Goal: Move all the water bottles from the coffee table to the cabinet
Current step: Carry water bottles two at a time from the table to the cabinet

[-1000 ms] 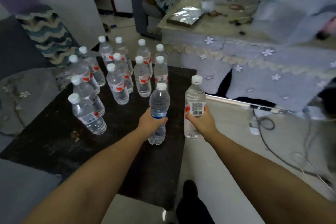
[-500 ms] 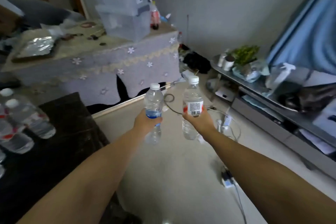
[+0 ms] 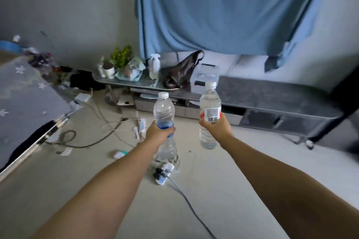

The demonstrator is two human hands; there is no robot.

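My left hand (image 3: pixel 158 133) grips a clear water bottle with a blue label (image 3: pixel 164 110) around its middle, held upright over the floor. My right hand (image 3: pixel 215 129) grips a second clear bottle with a red-and-white barcode label (image 3: pixel 210 103), also upright. Both bottles have white caps. Straight ahead runs a long, low grey cabinet (image 3: pixel 272 93) against the wall, under a blue curtain. The coffee table with the other bottles is out of view.
On the cabinet's left end stand a potted plant (image 3: pixel 120 58), a spray bottle (image 3: pixel 154 66), a dark bag (image 3: pixel 182 72) and a clear box (image 3: pixel 206 75). Cables and a power strip (image 3: pixel 162 175) lie on the floor. A cloth-covered table (image 3: pixel 23 95) is at the left.
The view has swung right, away from the coffee table and the cloth-covered table, onto the low cabinet. Both hands still carry their bottles, now nearer the cabinet.
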